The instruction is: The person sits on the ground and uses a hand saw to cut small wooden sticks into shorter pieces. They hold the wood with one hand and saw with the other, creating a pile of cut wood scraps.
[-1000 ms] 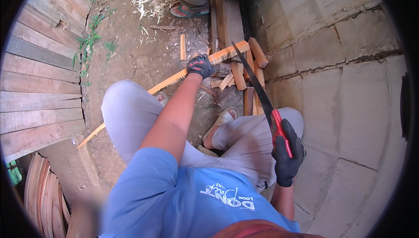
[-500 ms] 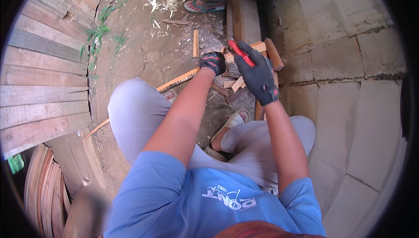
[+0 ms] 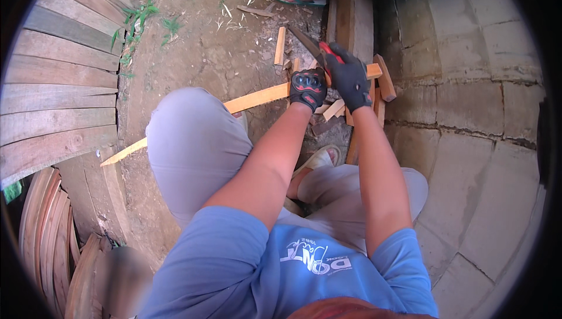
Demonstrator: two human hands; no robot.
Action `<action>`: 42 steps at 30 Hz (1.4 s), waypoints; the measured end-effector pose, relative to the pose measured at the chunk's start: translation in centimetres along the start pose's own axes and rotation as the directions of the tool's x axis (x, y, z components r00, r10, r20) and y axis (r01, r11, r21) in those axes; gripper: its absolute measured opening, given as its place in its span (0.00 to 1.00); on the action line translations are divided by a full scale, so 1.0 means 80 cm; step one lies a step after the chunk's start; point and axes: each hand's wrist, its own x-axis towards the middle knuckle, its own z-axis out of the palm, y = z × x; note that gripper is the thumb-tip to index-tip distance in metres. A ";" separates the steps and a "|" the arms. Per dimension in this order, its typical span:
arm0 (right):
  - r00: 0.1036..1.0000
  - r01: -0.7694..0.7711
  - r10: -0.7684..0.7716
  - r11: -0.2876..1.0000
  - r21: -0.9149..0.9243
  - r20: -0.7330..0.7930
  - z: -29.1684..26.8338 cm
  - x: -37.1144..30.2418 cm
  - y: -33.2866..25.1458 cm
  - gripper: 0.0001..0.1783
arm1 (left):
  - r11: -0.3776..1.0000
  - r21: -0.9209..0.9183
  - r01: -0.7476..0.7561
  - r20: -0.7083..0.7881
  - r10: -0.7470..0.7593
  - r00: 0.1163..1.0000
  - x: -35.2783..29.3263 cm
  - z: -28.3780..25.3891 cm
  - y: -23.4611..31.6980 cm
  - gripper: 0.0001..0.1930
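Left fingers (image 3: 304, 75) clasp the wooden strip (image 3: 260, 97) beneath them, right fingers (image 3: 349, 57) the red-handled saw (image 3: 307, 43).

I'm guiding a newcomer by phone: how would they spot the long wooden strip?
Find the grey-trousered left knee. The long wooden strip, gripped by the left hand, shows either side of it. Its length sets it apart from the short offcuts.

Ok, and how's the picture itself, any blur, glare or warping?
Head view: black corners and a round rim, with the wooden fence and block wall curving at the sides; head view: a blurred patch at lower left; head view: soft light, no bright glare on the saw blade.
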 end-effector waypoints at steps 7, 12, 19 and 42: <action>0.996 0.024 -0.020 0.999 0.047 -0.083 0.006 -0.034 -0.007 0.26 | 0.999 -0.051 -0.011 0.026 0.012 1.000 -0.001 0.000 0.000 0.11; 0.995 0.001 0.013 0.990 0.138 -0.099 -0.005 -0.048 0.010 0.25 | 0.995 -0.052 0.082 0.103 -0.076 0.992 0.007 -0.011 0.003 0.13; 0.997 -0.017 0.028 0.985 0.170 -0.065 -0.020 -0.076 0.007 0.24 | 0.999 -0.014 0.046 0.092 -0.044 0.995 0.004 -0.007 0.002 0.14; 0.995 -0.083 0.079 0.995 -0.053 -0.064 -0.207 -0.342 -0.077 0.22 | 0.997 0.065 0.045 0.213 -0.058 0.975 0.030 -0.020 -0.004 0.21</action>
